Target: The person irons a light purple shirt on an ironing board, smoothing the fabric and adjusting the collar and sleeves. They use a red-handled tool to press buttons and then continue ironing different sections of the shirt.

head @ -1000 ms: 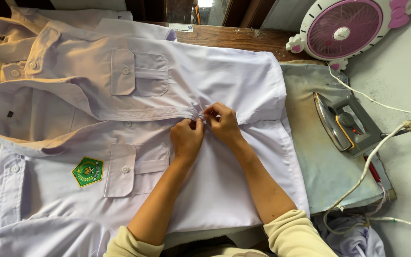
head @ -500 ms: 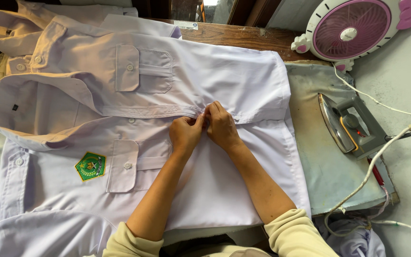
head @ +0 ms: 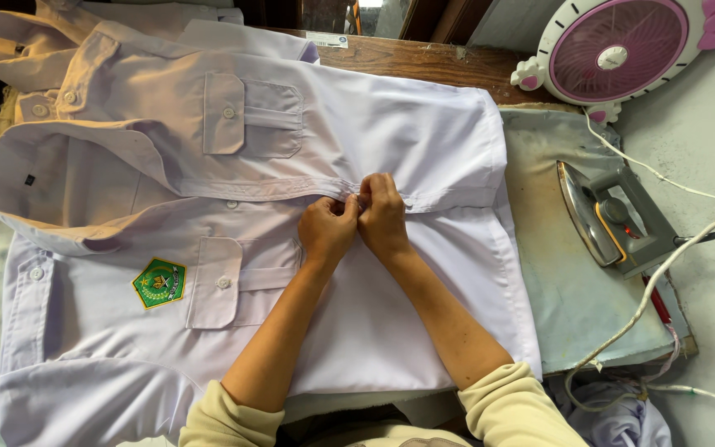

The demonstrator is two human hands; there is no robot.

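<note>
— Fingers of the left hand (head: 327,229) and right hand (head: 382,213) pinch together on the placket of the white shirt (head: 424,141), apparently at a button.

— Best kept taut. Beyond the right fingers: iron (head: 614,217), fan (head: 614,50).

body | 2 bare forearms | sleeves pale yellow — pushed up — soft knit

Left hand (head: 327,230) and right hand (head: 383,217) pinching white shirt (head: 424,149) placket, iron (head: 614,219) beside, pink fan (head: 614,51)
</note>
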